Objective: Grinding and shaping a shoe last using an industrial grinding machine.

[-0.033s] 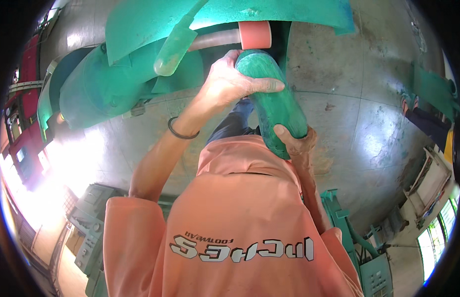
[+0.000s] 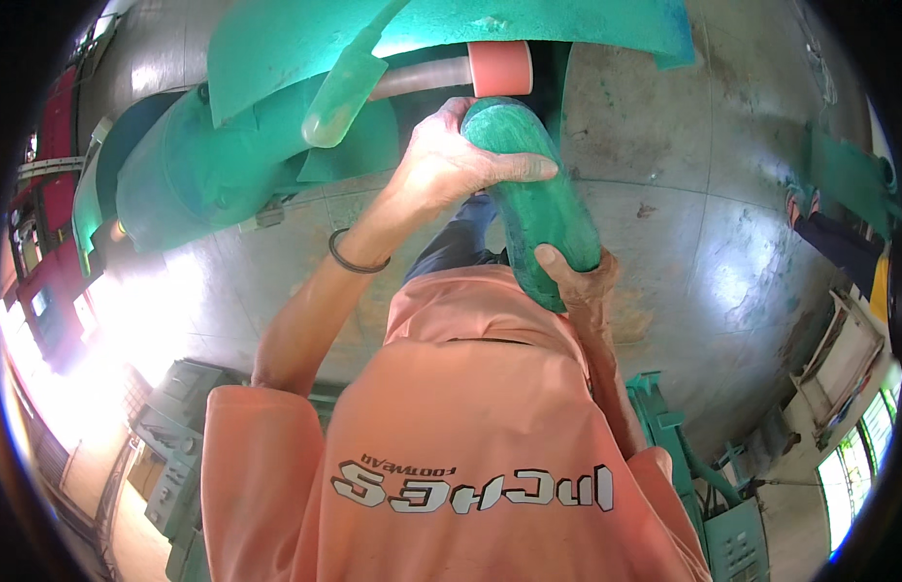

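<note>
Both my hands hold a thick green shoe sole point(image 2: 543, 209), its surface scuffed and dusty. My left hand point(image 2: 446, 160) grips the far end, with the thumb laid across the top and the fingers hidden behind the edge. Lower down, my right hand point(image 2: 585, 281) clasps the near end close to my waist, thumb on top and fingers mostly out of sight underneath. Just beyond the sole's far end is a salmon-coloured roller point(image 2: 499, 70) on a pale shaft point(image 2: 426, 77). Whether sole and roller touch, I cannot tell.
A green machine hood point(image 2: 451, 27) arches over the roller. A translucent green bulb-shaped piece point(image 2: 344, 102) hangs left of it, near a large green cylindrical housing point(image 2: 194, 179). More machines point(image 2: 179, 427) stand behind on the left. Another person's legs point(image 2: 839, 247) show at far right.
</note>
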Demonstrator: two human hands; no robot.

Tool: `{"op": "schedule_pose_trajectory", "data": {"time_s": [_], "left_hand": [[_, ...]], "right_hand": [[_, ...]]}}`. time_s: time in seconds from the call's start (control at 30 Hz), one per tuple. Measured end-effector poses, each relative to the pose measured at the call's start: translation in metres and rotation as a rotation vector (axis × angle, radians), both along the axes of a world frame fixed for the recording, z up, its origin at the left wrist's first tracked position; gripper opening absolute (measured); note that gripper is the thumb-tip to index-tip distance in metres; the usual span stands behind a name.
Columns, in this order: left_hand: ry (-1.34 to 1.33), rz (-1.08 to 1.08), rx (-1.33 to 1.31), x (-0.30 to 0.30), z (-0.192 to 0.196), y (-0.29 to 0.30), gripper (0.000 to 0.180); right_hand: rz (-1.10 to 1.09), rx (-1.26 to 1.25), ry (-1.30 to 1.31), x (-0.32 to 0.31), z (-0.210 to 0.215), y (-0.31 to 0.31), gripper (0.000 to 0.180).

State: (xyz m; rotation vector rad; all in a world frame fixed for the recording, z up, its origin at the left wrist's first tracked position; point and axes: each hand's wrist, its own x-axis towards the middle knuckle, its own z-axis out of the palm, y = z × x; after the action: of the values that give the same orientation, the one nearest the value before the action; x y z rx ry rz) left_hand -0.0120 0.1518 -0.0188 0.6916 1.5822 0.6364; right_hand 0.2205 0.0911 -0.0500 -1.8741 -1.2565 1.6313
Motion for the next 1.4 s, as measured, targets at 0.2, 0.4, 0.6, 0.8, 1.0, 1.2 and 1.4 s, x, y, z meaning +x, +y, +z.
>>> {"op": "schedule_pose_trajectory", "data": {"time_s": [0.2,0.4,0.6,0.8,1.0,1.2,1.4], "left_hand": [[-0.009,0.073,0.011,0.000,-0.023,0.001,0.109],[0.000,0.067,-0.037,-0.001,-0.008,0.003,0.103],[-0.215,0.098,0.131,0.001,-0.018,-0.002,0.094],[-0.227,0.098,-0.002,0.005,-0.037,0.006,0.084],[-0.219,0.124,0.104,0.004,-0.023,-0.001,0.099],[-0.236,0.153,0.178,0.007,-0.021,-0.003,0.088],[-0.230,0.174,0.188,0.010,-0.038,-0.002,0.090]], "right_hand": [[-0.053,-0.067,0.001,-0.004,-0.019,0.000,0.061],[0.005,0.110,-0.036,0.002,-0.018,0.012,0.066],[0.116,0.262,-0.248,0.027,-0.044,0.019,0.065],[0.201,0.171,-0.284,0.026,-0.031,0.049,0.091],[0.252,0.411,-0.256,0.030,-0.025,0.049,0.063],[0.407,0.751,-0.357,0.046,-0.038,0.061,0.066],[0.504,0.549,-0.224,0.042,-0.026,0.093,0.068]]}}
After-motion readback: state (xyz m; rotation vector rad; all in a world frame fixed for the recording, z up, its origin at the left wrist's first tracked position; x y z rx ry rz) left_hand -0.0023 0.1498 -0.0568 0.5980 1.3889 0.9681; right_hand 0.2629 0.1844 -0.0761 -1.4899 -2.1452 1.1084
